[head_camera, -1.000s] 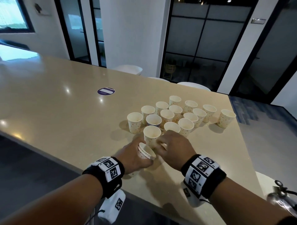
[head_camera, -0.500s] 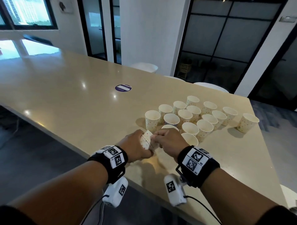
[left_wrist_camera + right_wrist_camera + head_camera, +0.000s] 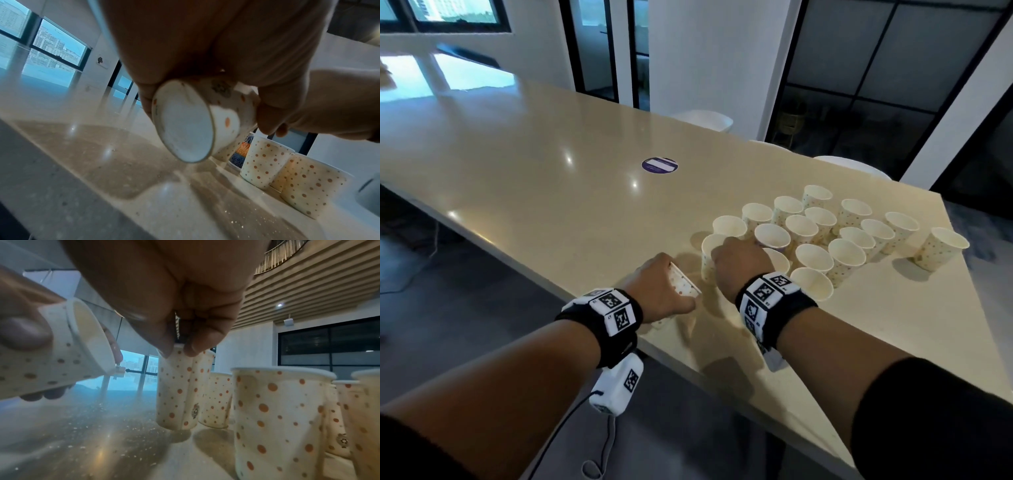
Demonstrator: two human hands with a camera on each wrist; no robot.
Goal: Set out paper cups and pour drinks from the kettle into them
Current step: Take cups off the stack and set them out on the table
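Observation:
My left hand (image 3: 659, 291) grips a short nested stack of dotted paper cups (image 3: 683, 282), tilted with the rims pointing right, above the near table edge. The left wrist view shows the stack's white bottom (image 3: 185, 125) with fingers curled round it. My right hand (image 3: 738, 263) pinches the rim of a single dotted cup (image 3: 707, 265) at the near-left corner of the cup cluster (image 3: 846, 253). In the right wrist view thumb and fingers hold that upright cup (image 3: 176, 394) at or just above the tabletop. No kettle is in view.
Several upright dotted cups stand packed together on the beige table (image 3: 534, 178), one apart at the right (image 3: 941, 251). A purple round sticker (image 3: 660, 165) lies farther back. White chair backs (image 3: 705, 118) line the far edge. The table's near edge runs under my wrists.
My hands have come apart. The right hand drew one cup off the stack in my left hand and carried it away to the cluster's near-left corner.

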